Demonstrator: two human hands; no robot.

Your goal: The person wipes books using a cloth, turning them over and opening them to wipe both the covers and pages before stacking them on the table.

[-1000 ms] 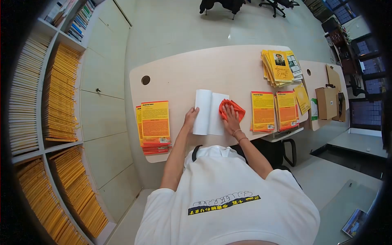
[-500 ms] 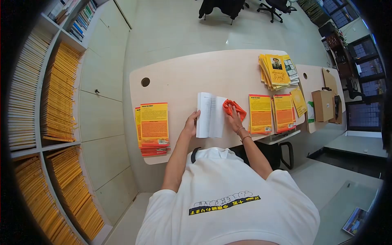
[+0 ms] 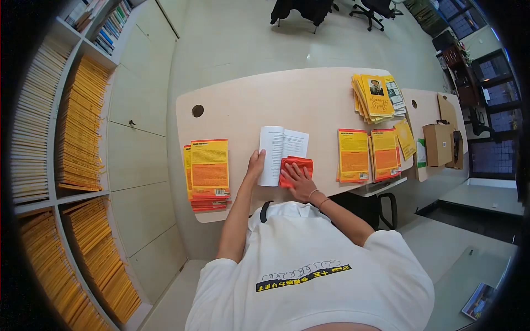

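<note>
An open book (image 3: 270, 157) with white printed pages lies on the table in front of me. My left hand (image 3: 255, 164) grips its left edge, with part of the fingers hidden at the cover. Over the lower part of the right page lies a red cloth (image 3: 288, 163), spread fairly flat. My right hand (image 3: 299, 182) rests on that cloth with its fingers spread and pressed down. Printed text shows on the page above the cloth.
Yellow and orange books (image 3: 210, 168) are stacked at the left, with more (image 3: 353, 155) at the right. Yellow books (image 3: 379, 102) lie at the back right. A cardboard box (image 3: 437, 144) stands on the side table. Full shelves (image 3: 83, 124) line the left wall.
My right hand has moved left and down with the red cloth, from beyond the right page onto its lower part. The cloth is flatter, and the book has shifted slightly left.
</note>
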